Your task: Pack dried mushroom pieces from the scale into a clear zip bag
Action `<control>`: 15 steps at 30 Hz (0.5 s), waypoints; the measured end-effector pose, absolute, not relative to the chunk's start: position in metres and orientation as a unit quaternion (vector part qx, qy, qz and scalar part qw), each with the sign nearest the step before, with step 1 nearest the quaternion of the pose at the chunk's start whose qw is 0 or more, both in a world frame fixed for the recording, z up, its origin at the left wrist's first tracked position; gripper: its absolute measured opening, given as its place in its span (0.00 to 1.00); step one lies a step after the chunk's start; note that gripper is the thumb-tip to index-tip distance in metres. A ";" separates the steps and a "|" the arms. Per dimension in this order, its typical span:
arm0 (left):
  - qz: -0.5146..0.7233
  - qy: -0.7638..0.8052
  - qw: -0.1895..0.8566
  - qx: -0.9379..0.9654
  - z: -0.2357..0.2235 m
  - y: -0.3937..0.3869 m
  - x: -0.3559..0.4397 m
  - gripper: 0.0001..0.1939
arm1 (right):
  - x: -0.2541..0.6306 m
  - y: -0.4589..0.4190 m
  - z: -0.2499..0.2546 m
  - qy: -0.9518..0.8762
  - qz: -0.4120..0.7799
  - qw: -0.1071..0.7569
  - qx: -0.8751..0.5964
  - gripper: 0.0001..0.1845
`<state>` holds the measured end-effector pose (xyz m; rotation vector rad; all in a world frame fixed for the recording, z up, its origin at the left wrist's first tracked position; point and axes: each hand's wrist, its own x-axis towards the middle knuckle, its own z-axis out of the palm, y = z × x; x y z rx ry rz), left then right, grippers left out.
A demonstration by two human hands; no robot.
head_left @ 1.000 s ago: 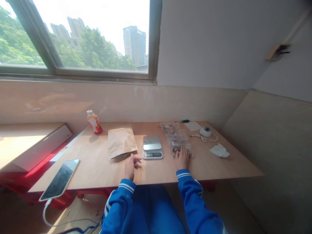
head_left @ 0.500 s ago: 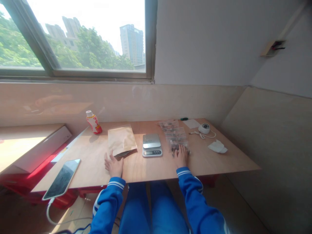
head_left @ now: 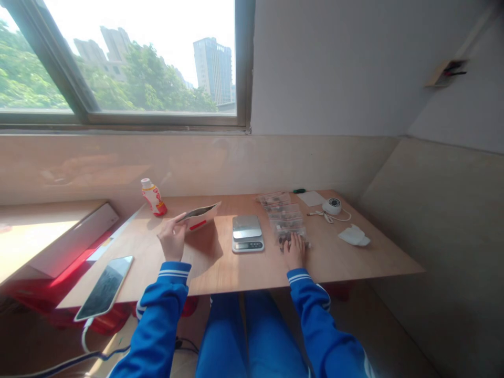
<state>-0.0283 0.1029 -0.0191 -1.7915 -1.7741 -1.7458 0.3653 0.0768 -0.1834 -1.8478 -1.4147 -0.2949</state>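
My left hand [head_left: 173,237] grips the left end of a tan paper pouch [head_left: 205,223], fingers closed on its edge. Tilted up off the table, the pouch shows a dark mouth and a red mark on its side. Right of it sits a small kitchen scale [head_left: 247,231] with a silver plate. My right hand [head_left: 294,251] lies over the near end of an overlapping row of clear zip bags [head_left: 286,215] with dark contents. Its fingers are spread over the nearest bag and touch it; I cannot make out a grip.
A red-and-white bottle [head_left: 154,198] stands at the back left, and a phone [head_left: 105,287] with a cable overhangs the left edge. To the right are a white round device [head_left: 332,206] with a cord, a crumpled white tissue [head_left: 354,236], a paper sheet [head_left: 312,198] and a green-handled tool [head_left: 300,191].
My left hand has closed on the pouch and lifted it from lying flat to tilted up, moving slightly left and away from me. The right hand stays on the zip bags.
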 end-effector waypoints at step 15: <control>-0.600 -0.598 -0.149 -0.511 -0.054 0.104 -0.026 0.28 | 0.366 0.077 -0.185 -0.560 -0.121 0.377 -0.728 0.28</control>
